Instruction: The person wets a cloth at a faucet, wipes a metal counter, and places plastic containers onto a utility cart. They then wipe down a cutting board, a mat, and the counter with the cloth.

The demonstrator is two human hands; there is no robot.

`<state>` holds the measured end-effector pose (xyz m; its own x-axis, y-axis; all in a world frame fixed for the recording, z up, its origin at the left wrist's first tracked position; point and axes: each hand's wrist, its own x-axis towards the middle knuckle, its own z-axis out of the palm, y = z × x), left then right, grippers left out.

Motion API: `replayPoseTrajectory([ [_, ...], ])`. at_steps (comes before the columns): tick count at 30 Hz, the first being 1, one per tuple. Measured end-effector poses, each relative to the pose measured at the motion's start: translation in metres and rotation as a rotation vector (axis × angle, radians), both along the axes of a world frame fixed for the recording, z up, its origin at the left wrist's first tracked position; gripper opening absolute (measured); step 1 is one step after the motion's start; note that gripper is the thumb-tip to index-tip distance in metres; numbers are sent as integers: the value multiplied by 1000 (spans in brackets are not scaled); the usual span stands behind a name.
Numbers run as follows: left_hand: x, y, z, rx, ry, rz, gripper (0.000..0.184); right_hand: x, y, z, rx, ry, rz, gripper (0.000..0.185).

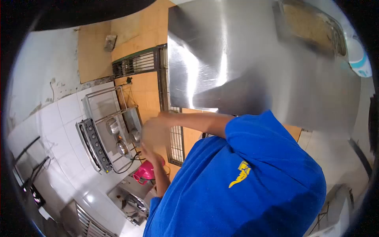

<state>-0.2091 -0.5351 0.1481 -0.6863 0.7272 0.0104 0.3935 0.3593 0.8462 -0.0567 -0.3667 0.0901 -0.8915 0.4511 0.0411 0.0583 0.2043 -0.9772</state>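
Note:
Both my arms reach toward the picture's left from a blue shirt. My right hand is at the upper side of a pale, see-through blurred thing. On the lower side of it is my left hand. Both hands appear closed on this thing, but motion smears the fingers and its kind cannot be made out. Just beyond my left hand, lower in the picture, stands a bright pink container.
A shiny steel table fills the upper right, with a tray of a brown, flat mass on it. Metal pots sit by a gas stove at left. A floor grate crosses the orange tiles.

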Motion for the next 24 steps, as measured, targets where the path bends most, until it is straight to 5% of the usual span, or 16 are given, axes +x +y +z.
replayPoseTrajectory([
  [1, 10, -12, 26, -73, 142, 24, 45, -4, -13, 1, 26, -26, 10, 40],
  [3, 37, -27, 73, 165, -48, 140, 40, 20, -20, 25, 6, 155, 239, 47],
  [6, 82, -34, 129, 410, 122, 222, 34, 86, -28, 52, -502, 621, 162, 62],
  [7, 101, -30, 139, 423, 187, 298, 32, 86, -38, 41, -468, 432, 1, 77],
  [10, 118, -31, 137, 423, 169, 213, 30, 151, -54, 79, -1089, 171, 481, 76],
  [13, 128, -42, 128, 430, 257, 59, 28, 142, -87, 49, -552, 470, 496, 58],
  [15, 138, -55, 130, 324, 84, -72, 52, 181, -67, 93, -176, 292, 416, 27],
  [17, 182, -36, 137, 191, 107, -310, 73, 193, -68, 109, -43, 387, 424, 23],
  [19, 208, -27, 130, 14, -188, -557, 102, 211, -64, 128, 173, 477, 431, 22],
  [21, 204, -29, 119, -290, -495, -643, 111, 234, -50, 149, 347, 434, 552, 21],
  [22, 219, -16, 129, -353, -569, -663, 110, 249, -50, 158, 281, 262, 469, 21],
  [24, 204, -22, 106, -400, -712, -831, 113, 270, -44, 160, 209, 394, 257, 20],
])
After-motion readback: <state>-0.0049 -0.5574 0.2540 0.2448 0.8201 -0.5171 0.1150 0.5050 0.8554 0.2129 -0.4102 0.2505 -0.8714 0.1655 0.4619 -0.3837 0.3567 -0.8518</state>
